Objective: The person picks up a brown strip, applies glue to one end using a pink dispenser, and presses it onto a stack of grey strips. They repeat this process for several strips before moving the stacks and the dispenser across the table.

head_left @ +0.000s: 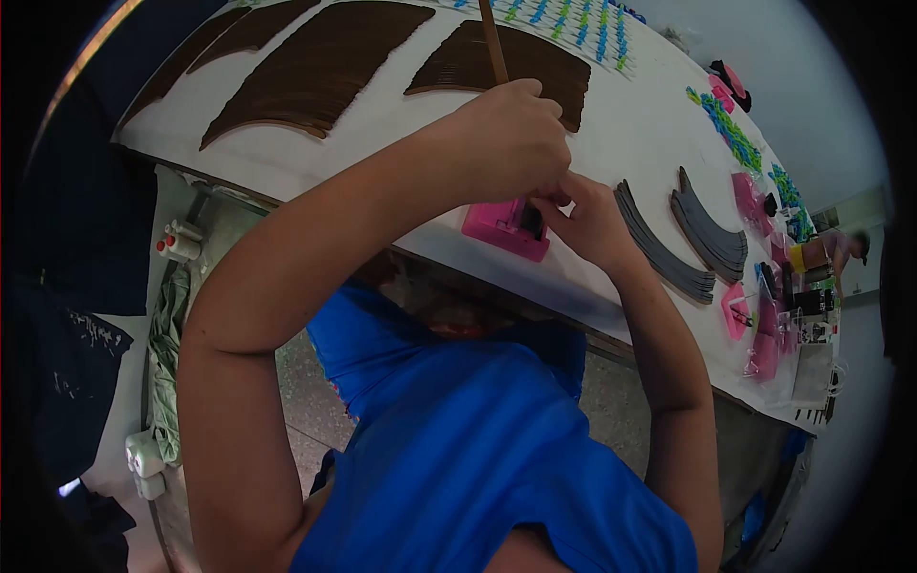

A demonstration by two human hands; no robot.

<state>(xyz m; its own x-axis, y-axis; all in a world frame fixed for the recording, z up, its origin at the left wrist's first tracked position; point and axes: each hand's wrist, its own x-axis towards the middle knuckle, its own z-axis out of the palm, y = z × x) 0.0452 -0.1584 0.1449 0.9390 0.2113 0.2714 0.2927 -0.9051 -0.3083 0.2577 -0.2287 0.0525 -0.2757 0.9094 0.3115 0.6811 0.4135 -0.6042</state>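
My left hand (521,138) is closed, knuckles up, above the near edge of the white table. A narrow brown strip (493,43) runs up and away from it, its lower end hidden behind the hand. My right hand (585,222) meets it, thumb and fingers pinched together; what they grip is too small to make out. Just below both hands sits a pink block (504,232) with a dark part (531,220) set in it, close to my right thumb. Beyond my left hand lies a fan of dark brown strips (458,62).
More brown strips (320,62) lie on the left of the white table (382,134). Two fans of grey strips (659,244) (709,229) lie to the right. Blue-green pieces (564,24) line the far edge. Pink tools (762,353) crowd the right end, near another person (841,253).
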